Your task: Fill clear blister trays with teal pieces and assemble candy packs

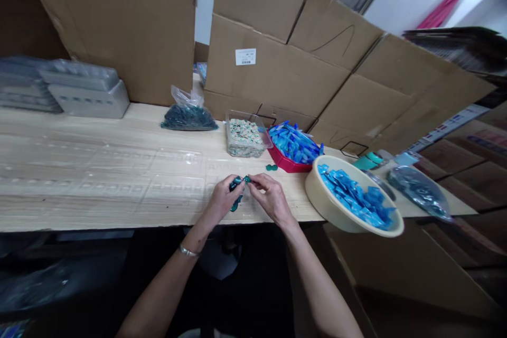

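Near the table's front edge, my left hand [222,198] is closed around several small dark teal-green pieces [234,205], some poking out below the fingers. My right hand [271,196] faces it, thumb and forefinger pinching a small shiny green piece [246,179] between the two hands. The fingertips of both hands almost meet there. What kind of piece it is, I cannot make out. Another small green piece [271,167] lies on the table just beyond my right hand. Clear plastic trays [174,161] lie flat on the tabletop to the left and under my hands.
Behind stand a clear tub of small pale printed pieces [246,140], a red tray [291,163] of blue items and a bag of dark green pieces [189,116]. At right, a cream basin [336,210] holds blue packets. Cardboard boxes [273,74] wall off the back.
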The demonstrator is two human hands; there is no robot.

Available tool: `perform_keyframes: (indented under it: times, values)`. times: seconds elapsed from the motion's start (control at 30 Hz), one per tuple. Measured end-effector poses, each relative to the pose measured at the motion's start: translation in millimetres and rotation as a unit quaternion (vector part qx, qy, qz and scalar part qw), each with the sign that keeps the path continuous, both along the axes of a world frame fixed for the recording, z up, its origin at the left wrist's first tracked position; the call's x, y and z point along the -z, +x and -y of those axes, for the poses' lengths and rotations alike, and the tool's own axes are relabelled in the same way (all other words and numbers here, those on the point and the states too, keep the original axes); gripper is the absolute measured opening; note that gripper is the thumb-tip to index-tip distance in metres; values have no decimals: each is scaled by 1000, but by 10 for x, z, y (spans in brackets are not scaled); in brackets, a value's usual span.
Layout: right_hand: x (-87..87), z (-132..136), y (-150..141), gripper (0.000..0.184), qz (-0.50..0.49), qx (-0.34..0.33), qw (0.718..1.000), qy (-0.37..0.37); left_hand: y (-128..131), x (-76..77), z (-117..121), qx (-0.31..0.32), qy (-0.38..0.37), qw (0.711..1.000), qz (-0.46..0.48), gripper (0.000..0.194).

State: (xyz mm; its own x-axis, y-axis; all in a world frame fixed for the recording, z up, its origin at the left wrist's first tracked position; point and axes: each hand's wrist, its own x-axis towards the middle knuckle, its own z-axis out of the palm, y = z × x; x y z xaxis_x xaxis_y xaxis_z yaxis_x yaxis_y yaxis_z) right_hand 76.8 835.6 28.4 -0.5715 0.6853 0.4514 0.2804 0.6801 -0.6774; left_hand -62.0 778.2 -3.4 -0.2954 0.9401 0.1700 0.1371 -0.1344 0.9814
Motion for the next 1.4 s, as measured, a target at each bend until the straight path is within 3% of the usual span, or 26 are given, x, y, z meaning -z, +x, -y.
perform_keyframes:
  times: [0.1, 0.27, 0.37, 0.53, 0.67, 0.73, 0.83, 0.93, 1.13, 1.27, 1.4]
  values:
    - [-70, 17, 36, 23, 76, -32, 993, 85, -12, 8, -7, -7, 28, 998, -64, 18]
    - [-142, 36, 40, 24, 172, -50, 973, 148, -1, 24, -2, -3, 34, 995, -93, 15]
    - [-124, 55, 14, 23, 230, -35, 955, 185, 12, 24, 1, -8, 33, 995, -98, 13]
    - [13, 65, -35, 18, 213, 32, 949, 233, 23, 46, -19, -35, 25, 990, -134, 12]
    - [128, 83, -71, 20, 243, 102, 902, 342, 36, 138, -69, -74, 29, 977, -196, 10]
    - [147, 98, -82, 20, 271, 110, 878, 380, 45, 176, -88, -67, 27, 978, -197, 11]
    - [132, 117, -88, 17, 297, 101, 864, 394, 51, 198, -96, -44, 25, 982, -184, 11]
    - [97, 125, -87, 18, 286, 101, 876, 375, 26, 208, -96, -63, 34, 976, -206, 7]
    - [47, 124, -75, 18, 166, 47, 960, 221, -35, 260, -123, -61, 51, 976, -202, 8]
    - [98, 134, -109, 18, 143, 49, 967, 207, -2, 242, -104, -50, 59, 976, -202, 8]
    - [134, 166, -132, 22, 119, 73, 971, 192, 0, 200, -70, -77, 46, 969, -232, 10]
